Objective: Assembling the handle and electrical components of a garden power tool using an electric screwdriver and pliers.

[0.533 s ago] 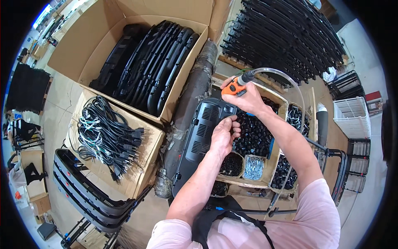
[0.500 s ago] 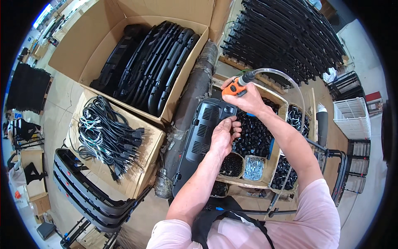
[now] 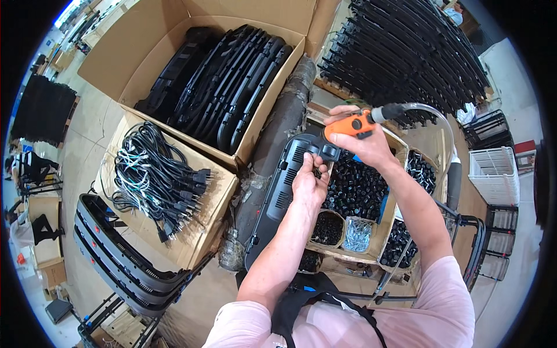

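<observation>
A long black plastic cover with slotted vents lies slanted in front of me, its far end under both hands. My left hand is at that end, its fingers curled and pinched against the cover; whatever is between them is too small to make out. My right hand is wrapped round an orange air screwdriver, just above the cover's far end. A clear hose runs from the tool's dark rear fitting and bends down to the right. The tool's tip is hidden.
Right of the cover, a wooden tray holds black knob-like parts, small black pieces and silver screws. On the left, power cords lie on a carton. Behind them, a large open box holds black covers. Stacked panels stand at lower left.
The screwdriver and my right hand have shifted right and slightly down, the tool now lying more level. My left hand has moved slightly up on the cover. The whole view has shifted a little.
</observation>
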A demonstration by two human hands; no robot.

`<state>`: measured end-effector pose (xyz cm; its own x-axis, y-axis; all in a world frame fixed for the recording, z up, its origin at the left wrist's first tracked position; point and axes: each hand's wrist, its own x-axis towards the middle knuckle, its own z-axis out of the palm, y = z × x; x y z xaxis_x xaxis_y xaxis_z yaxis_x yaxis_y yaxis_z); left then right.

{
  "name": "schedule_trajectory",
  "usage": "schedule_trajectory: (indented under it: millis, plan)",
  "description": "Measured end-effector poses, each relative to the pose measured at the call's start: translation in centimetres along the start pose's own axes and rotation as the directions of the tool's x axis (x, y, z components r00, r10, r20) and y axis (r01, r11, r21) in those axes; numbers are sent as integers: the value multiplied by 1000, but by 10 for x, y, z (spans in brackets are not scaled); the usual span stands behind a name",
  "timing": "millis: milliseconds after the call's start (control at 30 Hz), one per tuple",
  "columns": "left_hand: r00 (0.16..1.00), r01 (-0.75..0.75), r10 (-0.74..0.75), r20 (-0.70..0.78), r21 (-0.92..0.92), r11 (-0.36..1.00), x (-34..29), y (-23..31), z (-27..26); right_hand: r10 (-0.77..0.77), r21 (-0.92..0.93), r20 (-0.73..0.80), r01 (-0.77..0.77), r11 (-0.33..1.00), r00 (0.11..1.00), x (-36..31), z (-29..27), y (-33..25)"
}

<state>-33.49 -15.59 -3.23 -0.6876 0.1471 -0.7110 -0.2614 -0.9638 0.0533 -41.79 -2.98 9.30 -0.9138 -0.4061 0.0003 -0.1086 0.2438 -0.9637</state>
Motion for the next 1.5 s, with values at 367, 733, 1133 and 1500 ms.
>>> schedule_trajectory:
  millis: [367, 733, 1133, 1500]
  plan:
    - [978, 46, 7, 206, -249, 967, 11, 19, -12, -12, 85, 35, 10, 996, 999, -19, 17, -14]
    - [985, 0, 39, 171, -224, 975, -8, 34, -15, -27, 107, 56, 20, 994, 998, -18, 48, -20]
    - [982, 161, -162, 100, 21, 987, -70, 3, -63, -37, -93, 46, 41, 995, 998, 11, 85, 3]
    - [972, 217, -219, 89, 27, 976, -115, 1, -109, -47, -218, 95, 67, 974, 994, 21, 96, 11]
